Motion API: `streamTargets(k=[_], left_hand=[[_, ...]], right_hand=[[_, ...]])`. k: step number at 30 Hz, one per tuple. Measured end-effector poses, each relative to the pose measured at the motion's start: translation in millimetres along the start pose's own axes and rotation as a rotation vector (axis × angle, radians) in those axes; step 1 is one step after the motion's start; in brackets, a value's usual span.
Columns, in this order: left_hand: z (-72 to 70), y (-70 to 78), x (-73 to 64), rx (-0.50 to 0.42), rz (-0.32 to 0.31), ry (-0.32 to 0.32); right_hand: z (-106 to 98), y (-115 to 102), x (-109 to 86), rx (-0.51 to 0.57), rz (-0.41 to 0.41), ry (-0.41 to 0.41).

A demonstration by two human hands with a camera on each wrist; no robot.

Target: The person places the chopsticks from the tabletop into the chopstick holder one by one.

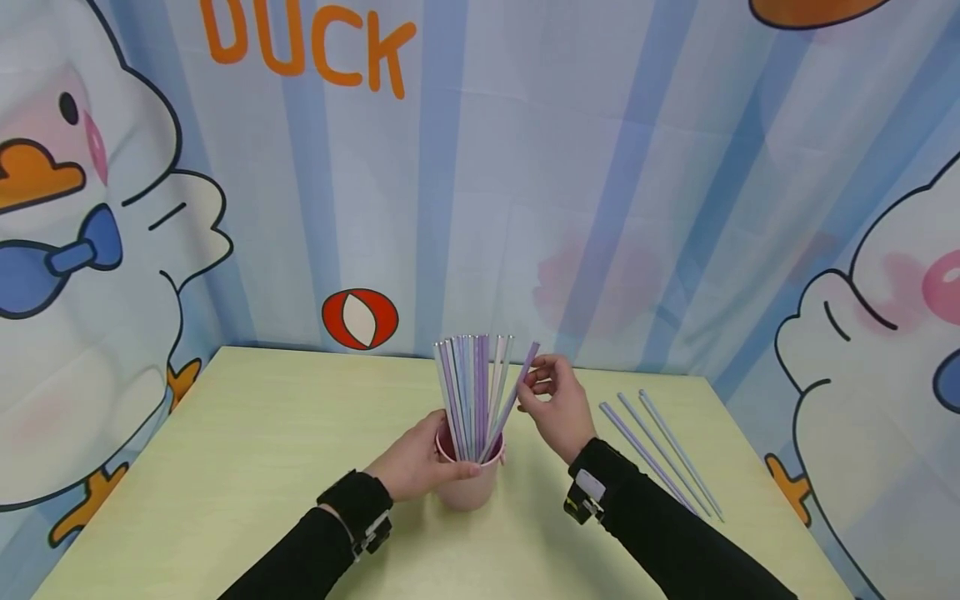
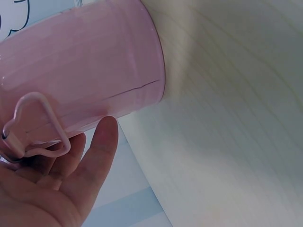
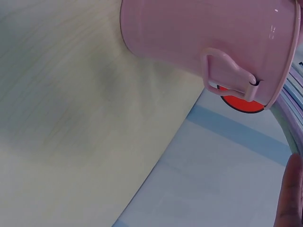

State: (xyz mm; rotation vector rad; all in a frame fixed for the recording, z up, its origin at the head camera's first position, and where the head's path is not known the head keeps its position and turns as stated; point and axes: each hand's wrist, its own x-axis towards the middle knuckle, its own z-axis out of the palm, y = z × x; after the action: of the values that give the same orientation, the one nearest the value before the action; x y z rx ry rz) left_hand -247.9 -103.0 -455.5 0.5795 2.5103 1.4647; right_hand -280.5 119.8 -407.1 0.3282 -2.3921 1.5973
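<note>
A small pink metal bucket (image 1: 467, 492) stands on the table with a bunch of thin straws (image 1: 468, 392) upright in it, in purple, pale blue and whitish tones. My left hand (image 1: 420, 462) grips the bucket near its rim, thumb across the front. In the left wrist view, fingers reach round the bucket's side beside a looped handle (image 2: 40, 123). At the bunch's right edge, one purple straw (image 1: 510, 408) leans outward with its lower end inside the bucket. My right hand (image 1: 558, 408) pinches this straw at its upper part between thumb and fingers.
Three more straws (image 1: 660, 450), purple and bluish, lie on the pale wooden table (image 1: 300, 417) to the right, partly behind my right forearm. A duck-printed curtain (image 1: 510, 167) hangs just behind the table's far edge.
</note>
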Motion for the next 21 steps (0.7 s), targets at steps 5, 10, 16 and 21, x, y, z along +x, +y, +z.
streamTargets(k=[5, 10, 16, 21], left_hand=[[-0.1, -0.3, -0.1, 0.0, 0.012, -0.004], [-0.9, -0.6, -0.9, 0.003, 0.014, 0.0], [-0.5, -2.2, 0.0, 0.027, 0.014, 0.009], [0.3, -1.8, 0.9, 0.038, 0.013, 0.01]], right_hand=[[-2, 5, -4.2, 0.02, -0.015, -0.01], [-7, 12, -6.1, -0.004, -0.007, -0.023], [-21, 27, -9.1, -0.208, 0.0, -0.056], [-43, 51, -9.9, -0.386, -0.057, -0.098]])
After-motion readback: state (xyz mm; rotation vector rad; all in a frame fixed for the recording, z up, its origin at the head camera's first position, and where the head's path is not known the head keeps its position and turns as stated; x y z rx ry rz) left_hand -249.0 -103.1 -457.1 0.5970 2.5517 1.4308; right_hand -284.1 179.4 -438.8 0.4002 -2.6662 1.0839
